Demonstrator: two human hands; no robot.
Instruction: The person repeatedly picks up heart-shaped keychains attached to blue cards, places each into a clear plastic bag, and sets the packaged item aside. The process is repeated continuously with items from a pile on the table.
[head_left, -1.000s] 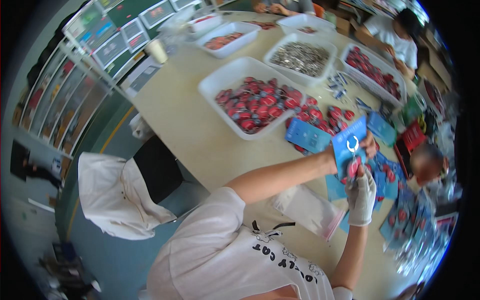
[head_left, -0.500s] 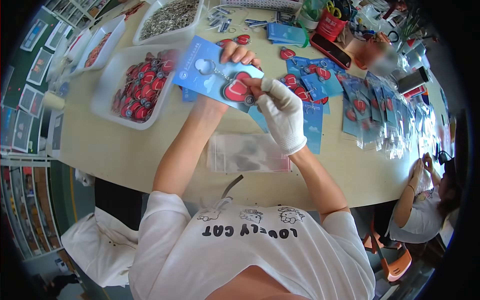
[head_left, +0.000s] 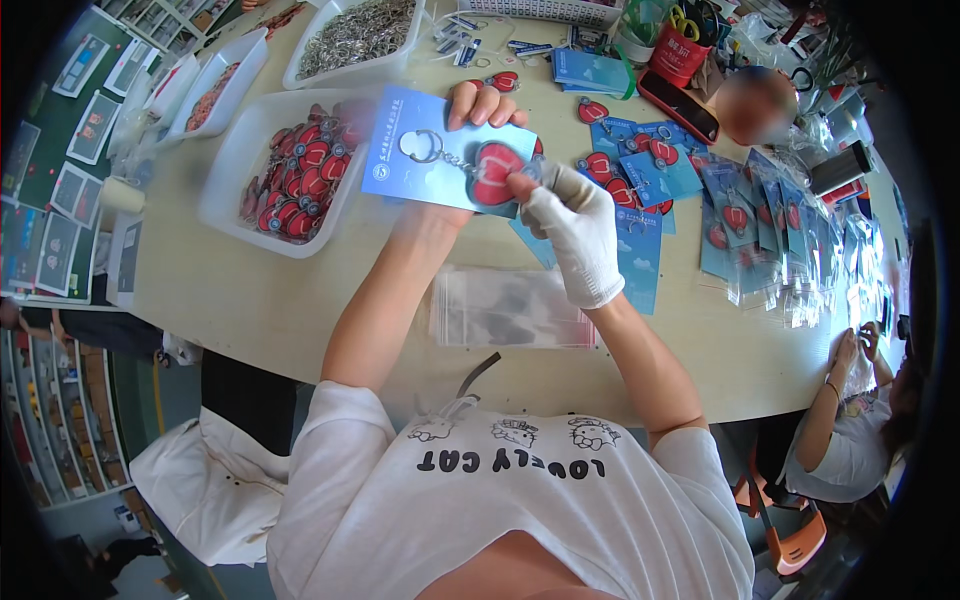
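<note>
My left hand [head_left: 486,104] holds a blue backing card [head_left: 392,165] from behind, its fingertips curled over the top edge. On the card's face lies a keychain with a silver ring [head_left: 421,146], a short chain and a red charm [head_left: 491,165]. In a white glove with bare fingertips, my right hand [head_left: 580,240] pinches the charm's lower right side near the card's right end. Below the hands, a stack of clear plastic bags [head_left: 510,308] lies on the table. Finished-looking cards with red charms [head_left: 662,153] are piled to the right.
White bins of red charms [head_left: 228,190] and metal rings [head_left: 302,68] stand at the left and back. Bagged cards [head_left: 738,215] line the right side. Beyond are a banded card stack [head_left: 590,72], a phone [head_left: 678,105] and a red cup [head_left: 681,55]. A co-worker's hands [head_left: 855,345] are at far right.
The card is held more level than before, and my right fingers still pinch the charm. The whole view has shifted slightly, moving the table's contents rightward in the picture.
</note>
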